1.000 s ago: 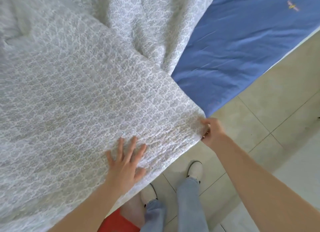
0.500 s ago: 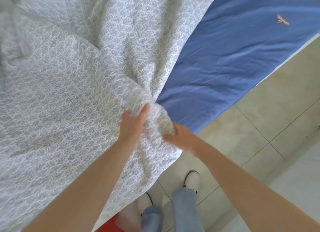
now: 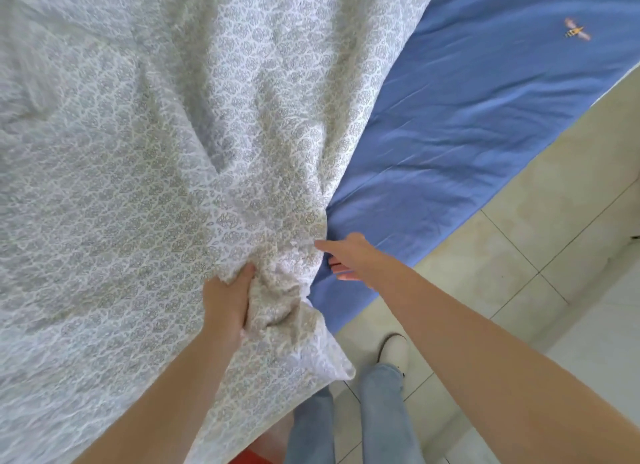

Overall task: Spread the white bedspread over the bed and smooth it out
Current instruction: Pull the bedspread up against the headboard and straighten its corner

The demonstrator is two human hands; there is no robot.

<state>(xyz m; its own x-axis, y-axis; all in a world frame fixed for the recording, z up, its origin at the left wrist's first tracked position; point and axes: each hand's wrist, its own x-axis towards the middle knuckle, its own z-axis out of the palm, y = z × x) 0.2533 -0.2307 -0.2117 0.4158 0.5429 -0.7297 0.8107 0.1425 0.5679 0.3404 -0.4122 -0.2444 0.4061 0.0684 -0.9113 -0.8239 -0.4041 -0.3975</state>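
Note:
The white bedspread (image 3: 145,172), patterned in grey, covers the left and middle of the bed and is bunched into folds near the bed's front edge. My left hand (image 3: 227,300) grips that bunch, fingers buried in the cloth. One corner of the bedspread hangs loose over the bed's edge below it. My right hand (image 3: 348,257) is just right of the bunch, over the blue sheet (image 3: 467,124). Its thumb tip reaches the bedspread's edge and its fingers are loosely extended, holding nothing that I can see.
The blue sheet lies bare on the right part of the bed and carries a small bee print (image 3: 575,32). Pale floor tiles (image 3: 540,255) run along the bed's right side. My legs in jeans (image 3: 381,411) stand at the edge. A red object (image 3: 252,458) shows at the bottom.
My left hand went from lying flat on the bedspread to gripping a gathered bunch. My right hand let go of the corner, which now hangs loose, and the bedspread has crumpled leftward.

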